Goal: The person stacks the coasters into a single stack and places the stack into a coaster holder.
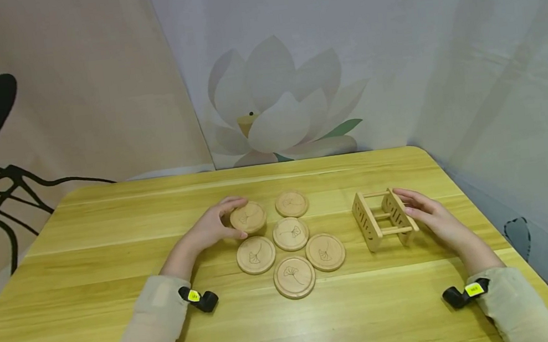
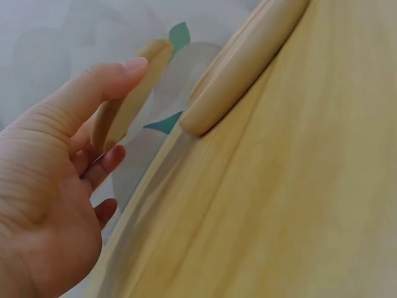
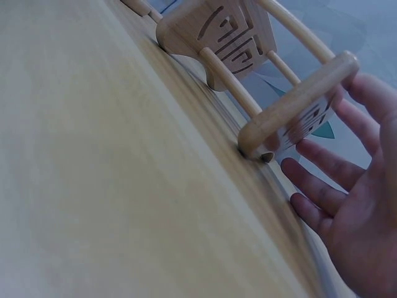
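My left hand [image 1: 212, 226] pinches the edge of a round wooden coaster [image 1: 249, 216], engraved with a ginkgo leaf. In the left wrist view this coaster [image 2: 147, 84] is tilted and raised off the table, thumb on one side and fingers behind. On the right stands a small wooden coaster rack [image 1: 364, 224] with cut-out side panels joined by round rods. My right hand [image 1: 429, 213] rests loosely extended fingers against the outer face of its right-hand panel [image 3: 298, 105]. Nothing sits between the rack's panels.
Several similar coasters lie flat on the wooden table [image 1: 110, 233], among them a far one [image 1: 292, 203], a middle one [image 1: 290, 234] and a near one [image 1: 294, 277]. Behind the table's far edge hangs a cloth backdrop [image 1: 276, 98] with a printed lotus.
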Demonstrator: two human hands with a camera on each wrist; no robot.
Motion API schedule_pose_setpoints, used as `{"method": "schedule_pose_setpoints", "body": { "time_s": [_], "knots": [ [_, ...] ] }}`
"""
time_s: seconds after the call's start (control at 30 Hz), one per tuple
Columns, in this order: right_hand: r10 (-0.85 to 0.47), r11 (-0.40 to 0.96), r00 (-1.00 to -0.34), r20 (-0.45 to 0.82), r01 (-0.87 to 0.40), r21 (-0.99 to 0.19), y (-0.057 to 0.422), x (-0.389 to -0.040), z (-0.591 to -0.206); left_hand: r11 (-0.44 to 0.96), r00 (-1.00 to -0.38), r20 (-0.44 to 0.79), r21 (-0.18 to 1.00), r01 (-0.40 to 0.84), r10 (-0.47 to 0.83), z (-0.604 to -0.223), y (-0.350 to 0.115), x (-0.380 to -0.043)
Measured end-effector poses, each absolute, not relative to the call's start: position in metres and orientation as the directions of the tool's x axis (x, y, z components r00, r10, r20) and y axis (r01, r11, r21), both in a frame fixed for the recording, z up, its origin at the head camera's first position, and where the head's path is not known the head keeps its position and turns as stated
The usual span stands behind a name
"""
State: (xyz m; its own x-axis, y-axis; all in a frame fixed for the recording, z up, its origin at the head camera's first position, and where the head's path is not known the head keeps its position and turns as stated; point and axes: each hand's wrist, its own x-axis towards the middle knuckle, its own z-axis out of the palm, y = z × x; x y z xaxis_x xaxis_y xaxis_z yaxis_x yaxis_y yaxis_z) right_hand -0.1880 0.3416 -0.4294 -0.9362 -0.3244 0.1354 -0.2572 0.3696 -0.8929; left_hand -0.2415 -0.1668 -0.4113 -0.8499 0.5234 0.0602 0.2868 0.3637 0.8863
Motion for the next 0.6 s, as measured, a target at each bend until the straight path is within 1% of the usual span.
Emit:
{"method": "schedule_pose_setpoints", "body": {
  "time_s": [0.1, 0.23, 0.5, 0.6],
  "knots": [
    [-0.332, 0.351, -0.932, 0.142, -0.262, -0.899, 0.341, -0.188, -0.429, 0.379, -0.853, 0.072, 0.874, 0.303, 0.517, -0.397, -0.162, -0.229],
    [-0.341, 0.328, -0.928, 0.150, -0.267, -0.906, 0.340, -0.187, -0.428, 0.383, -0.859, 0.093, 0.867, 0.318, 0.503, -0.390, -0.156, -0.218],
    [-0.335, 0.323, -0.933, 0.134, -0.248, -0.913, 0.341, -0.188, -0.430, 0.360, -0.852, 0.122, 0.869, 0.339, 0.509, -0.382, -0.146, -0.199],
    [-0.333, 0.328, -0.933, 0.133, -0.247, -0.912, 0.342, -0.189, -0.431, 0.341, -0.840, 0.151, 0.865, 0.367, 0.521, -0.393, -0.144, -0.200]
  ]
}}
